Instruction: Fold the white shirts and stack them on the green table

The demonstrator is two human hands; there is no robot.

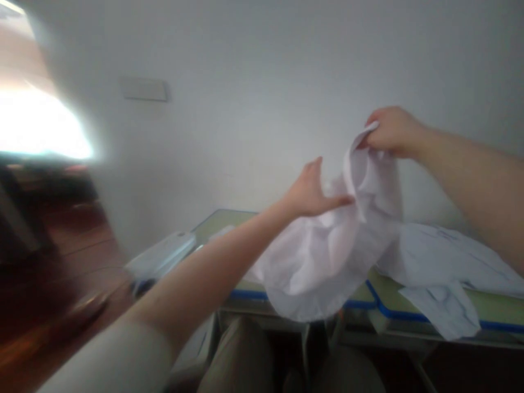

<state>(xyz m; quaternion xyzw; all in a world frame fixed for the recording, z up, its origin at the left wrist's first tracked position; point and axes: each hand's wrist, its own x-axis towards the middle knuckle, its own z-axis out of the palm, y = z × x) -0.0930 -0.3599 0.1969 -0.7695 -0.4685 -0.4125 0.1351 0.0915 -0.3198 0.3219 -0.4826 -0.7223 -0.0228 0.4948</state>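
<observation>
A white garment [327,256] hangs bunched in the air above a green desk with a blue edge [393,311]. My right hand [391,131] is closed, pinching the cloth's upper edge and holding it up near the wall. My left hand [311,188] reaches into the folds lower down, thumb and fingers closed on the fabric. The rest of the garment trails to the right across the desk top. The picture is blurred by motion.
A plain white wall [262,82] stands right behind the desk. A pale flat object [164,254] lies at the desk's left end. Dark reddish floor [73,245] and a bright window glare [36,125] are at the left. My knees [241,355] show below the desk edge.
</observation>
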